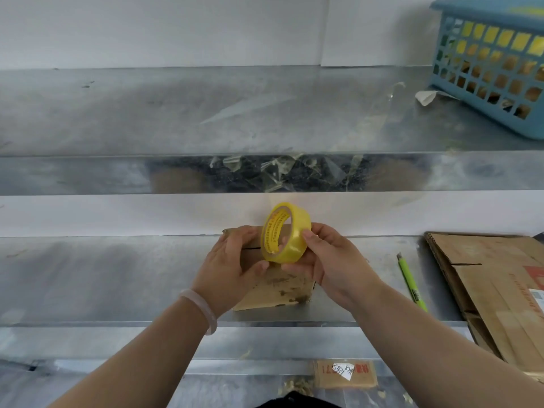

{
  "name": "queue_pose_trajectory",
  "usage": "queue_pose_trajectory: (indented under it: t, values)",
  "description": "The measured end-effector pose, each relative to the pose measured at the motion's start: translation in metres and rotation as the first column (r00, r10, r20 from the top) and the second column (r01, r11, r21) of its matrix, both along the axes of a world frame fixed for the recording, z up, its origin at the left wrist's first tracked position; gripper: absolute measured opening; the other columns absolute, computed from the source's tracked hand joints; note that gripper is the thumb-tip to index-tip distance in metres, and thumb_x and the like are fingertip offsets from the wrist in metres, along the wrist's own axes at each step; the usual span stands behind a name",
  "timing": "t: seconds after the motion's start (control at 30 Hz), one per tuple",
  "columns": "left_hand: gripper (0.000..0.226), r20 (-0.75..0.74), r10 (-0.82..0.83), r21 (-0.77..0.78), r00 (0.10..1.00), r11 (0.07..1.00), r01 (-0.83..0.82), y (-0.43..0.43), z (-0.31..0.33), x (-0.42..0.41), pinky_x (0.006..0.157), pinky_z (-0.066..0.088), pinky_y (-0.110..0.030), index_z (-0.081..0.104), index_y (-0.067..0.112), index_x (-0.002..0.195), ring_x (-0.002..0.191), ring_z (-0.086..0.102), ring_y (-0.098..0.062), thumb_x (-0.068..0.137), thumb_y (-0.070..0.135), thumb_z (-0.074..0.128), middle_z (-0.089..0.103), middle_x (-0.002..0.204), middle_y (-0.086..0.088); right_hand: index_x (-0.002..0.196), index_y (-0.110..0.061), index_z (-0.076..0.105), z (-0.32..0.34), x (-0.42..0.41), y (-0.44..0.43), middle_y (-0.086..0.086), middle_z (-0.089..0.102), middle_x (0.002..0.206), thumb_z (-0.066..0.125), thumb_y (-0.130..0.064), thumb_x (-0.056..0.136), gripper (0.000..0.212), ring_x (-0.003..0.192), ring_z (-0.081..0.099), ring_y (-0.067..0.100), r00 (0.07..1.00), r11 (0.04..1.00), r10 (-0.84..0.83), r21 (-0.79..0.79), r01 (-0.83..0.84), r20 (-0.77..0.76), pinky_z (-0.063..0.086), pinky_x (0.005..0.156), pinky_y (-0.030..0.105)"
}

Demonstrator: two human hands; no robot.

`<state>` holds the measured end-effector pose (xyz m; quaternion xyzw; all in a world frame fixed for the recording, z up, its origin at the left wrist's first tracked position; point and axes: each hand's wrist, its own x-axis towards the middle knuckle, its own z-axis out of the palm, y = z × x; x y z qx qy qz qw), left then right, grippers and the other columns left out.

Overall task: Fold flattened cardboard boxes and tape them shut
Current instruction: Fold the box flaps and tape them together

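A small folded cardboard box (279, 293) stands on the metal work shelf (117, 278), right in front of me. Above it I hold a yellow roll of clear tape (287, 232) upright in both hands. My right hand (329, 260) grips the roll's outer band, thumb on top. My left hand (232, 269) is at the roll's lower edge, its thumb touching the tape there, and it covers the box's left part. Most of the box top is hidden by my hands.
A stack of flattened cardboard boxes (497, 293) lies at the right of the shelf. A green utility knife (410, 284) lies beside it. On the upper shelf stands a blue plastic basket (488, 63). Scraps of clear tape (282, 172) stick to that shelf's front edge.
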<state>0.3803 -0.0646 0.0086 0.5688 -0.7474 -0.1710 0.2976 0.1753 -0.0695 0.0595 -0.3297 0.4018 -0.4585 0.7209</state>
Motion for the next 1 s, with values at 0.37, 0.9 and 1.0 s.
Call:
queue_pose_trajectory:
  t: [0.37,0.9,1.0]
  values:
    - [0.044,-0.019,0.027,-0.043,0.999,0.999,-0.027,-0.007,-0.008,-0.006,0.100,0.040,-0.043,0.064,0.025,0.112,0.115,0.048,-0.018,0.086,0.055,0.045,0.053,0.127,0.005,0.127,-0.006,0.057,-0.014,0.006,-0.006,0.012,0.071,0.116,0.045,-0.023,0.103,0.032,0.107,0.069,0.022,0.996,0.995,0.092,0.037,-0.092,0.018,0.058,0.088,0.038]
    - [0.042,-0.185,0.001,0.018,0.983,1.000,0.003,-0.007,0.001,-0.002,0.100,0.042,-0.030,0.065,0.034,0.108,0.116,0.046,-0.005,0.075,0.059,0.056,0.048,0.124,0.015,0.121,-0.013,0.063,-0.019,0.007,-0.012,0.009,0.072,0.114,0.041,-0.025,0.105,0.029,0.110,0.066,0.022,0.971,0.996,0.080,-0.016,-0.085,-0.228,0.053,0.083,0.038]
    - [0.039,-0.096,-0.016,-0.040,0.995,0.999,0.012,-0.008,-0.002,-0.004,0.096,0.045,-0.040,0.067,0.025,0.103,0.113,0.050,-0.011,0.080,0.055,0.056,0.055,0.121,0.015,0.114,-0.009,0.063,-0.016,0.008,-0.012,0.009,0.074,0.103,0.045,-0.027,0.103,0.027,0.099,0.069,0.022,0.972,0.999,0.053,0.007,-0.053,-0.231,0.057,0.084,0.040]
